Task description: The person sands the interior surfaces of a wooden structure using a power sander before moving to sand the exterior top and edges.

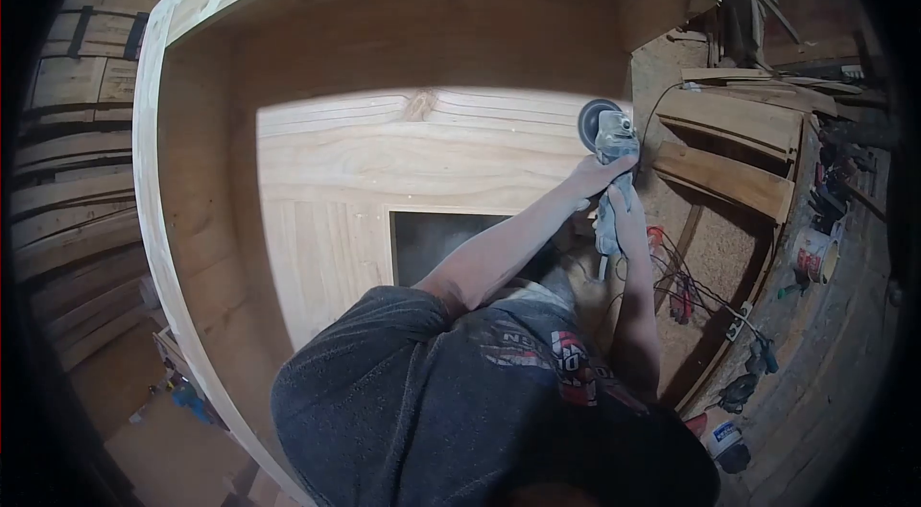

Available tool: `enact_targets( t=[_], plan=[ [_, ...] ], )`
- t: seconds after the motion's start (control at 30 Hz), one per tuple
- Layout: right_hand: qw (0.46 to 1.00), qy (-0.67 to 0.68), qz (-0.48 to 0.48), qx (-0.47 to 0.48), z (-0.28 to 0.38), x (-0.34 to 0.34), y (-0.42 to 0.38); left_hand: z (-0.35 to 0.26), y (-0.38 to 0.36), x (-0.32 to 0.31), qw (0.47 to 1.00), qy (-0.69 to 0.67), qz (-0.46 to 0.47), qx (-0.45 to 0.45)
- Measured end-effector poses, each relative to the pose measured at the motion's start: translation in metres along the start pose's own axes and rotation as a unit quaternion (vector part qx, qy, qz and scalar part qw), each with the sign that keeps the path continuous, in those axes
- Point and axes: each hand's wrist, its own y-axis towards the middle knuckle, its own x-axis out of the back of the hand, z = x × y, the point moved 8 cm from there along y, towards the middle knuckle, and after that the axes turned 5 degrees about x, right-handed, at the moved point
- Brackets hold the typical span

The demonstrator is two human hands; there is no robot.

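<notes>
A dusty angle grinder (pixel 616 138) with a round dark disc (pixel 597 126) is held at the right end of a large wooden cabinet (pixel 326 157). My left hand (pixel 597 177) is wrapped round the grinder just behind its head. Further back, my right hand (pixel 625 212) grips the grinder's body. The disc lies against or just over the pale panel near its right edge; the exact contact cannot be made out. Below the left forearm, the panel has a rectangular opening (pixel 441 243).
Stacked boards (pixel 82 219) line the left side. At the right are a wooden frame (pixel 729 181), tangled cables (pixel 683 282) and a bench (pixel 815 353) with a tape roll (pixel 817 255) and a jar (pixel 729 445). The cabinet's raised rim (pixel 153 171) curves around the left and top.
</notes>
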Motion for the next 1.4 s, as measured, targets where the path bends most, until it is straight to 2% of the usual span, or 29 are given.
enact_targets(
  t=[0.07,0.1,0.13,0.23,0.33,0.4,0.5,0.53,0.6,0.73,0.8,0.93,1.0,1.07,1.2,1.33,1.4],
  plan=[
    [1.000,0.018,0.007,-0.003,-0.018,-0.008,0.009,0.006,0.008,0.021,0.990,0.118,-0.070,0.035],
    [0.999,0.037,0.013,-0.010,-0.028,-0.015,0.012,-0.003,-0.006,0.021,0.990,0.117,-0.068,0.037],
    [0.999,0.036,0.011,-0.012,-0.030,-0.025,0.012,-0.023,-0.033,0.024,0.991,0.087,-0.092,0.040],
    [0.997,-0.014,0.041,0.068,-0.003,-0.091,0.020,-0.053,-0.084,0.066,0.992,-0.003,-0.126,0.009],
    [0.991,-0.063,0.084,0.087,0.020,-0.164,0.010,-0.081,-0.135,0.120,0.984,0.007,-0.178,-0.022],
    [0.976,-0.149,0.086,0.133,0.033,-0.204,0.005,-0.093,-0.169,0.156,0.977,-0.008,-0.210,-0.034],
    [0.967,-0.157,0.175,0.101,0.039,-0.261,-0.001,-0.106,-0.215,0.203,0.962,-0.033,-0.265,-0.052],
    [0.967,-0.157,0.176,0.095,0.048,-0.271,-0.004,-0.112,-0.228,0.209,0.957,-0.032,-0.285,-0.051],
    [0.941,-0.253,0.213,0.073,0.060,-0.282,-0.010,-0.115,-0.242,0.210,0.943,-0.072,-0.318,-0.070],
    [0.944,-0.266,0.174,0.091,0.060,-0.245,-0.010,-0.097,-0.218,0.195,0.942,-0.074,-0.320,-0.064],
    [0.950,-0.255,0.163,0.079,0.063,-0.212,-0.014,-0.086,-0.200,0.169,0.949,-0.028,-0.311,-0.034],
    [0.962,-0.240,0.125,0.041,0.052,-0.142,-0.022,-0.051,-0.158,0.120,0.959,-0.006,-0.279,-0.049],
    [0.963,-0.228,0.126,0.066,0.045,-0.114,-0.021,-0.038,-0.142,0.097,0.962,0.000,-0.269,-0.045],
    [0.974,-0.189,0.123,0.006,0.035,-0.087,-0.026,-0.023,-0.128,0.079,0.961,0.024,-0.274,-0.027],
    [0.983,-0.152,0.106,0.009,0.020,-0.048,-0.023,-0.014,-0.107,0.048,0.960,0.093,-0.265,-0.013],
    [0.987,-0.141,0.075,0.024,0.012,-0.015,-0.027,0.000,-0.091,0.019,0.967,0.093,-0.236,-0.010],
    [0.988,-0.133,0.069,0.030,0.006,-0.002,-0.027,0.007,-0.082,0.009,0.964,0.143,-0.224,0.019]
  ],
)
